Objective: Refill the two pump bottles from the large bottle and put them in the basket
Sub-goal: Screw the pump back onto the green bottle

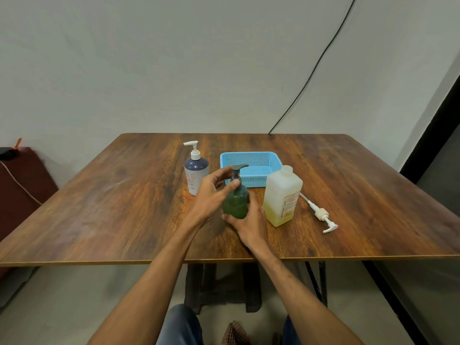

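While upright, green pump bottle [236,204] in two closed grips: right hand [251,225] round body, left hand [211,192] round neck.

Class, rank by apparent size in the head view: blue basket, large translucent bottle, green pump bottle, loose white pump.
1-2. large translucent bottle and blue basket: alike, basket farther back, unranked.
3. green pump bottle.
4. loose white pump.

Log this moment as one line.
right hand: holds green pump bottle base | left hand: fingers at its pump | large bottle: uncapped | basket: empty
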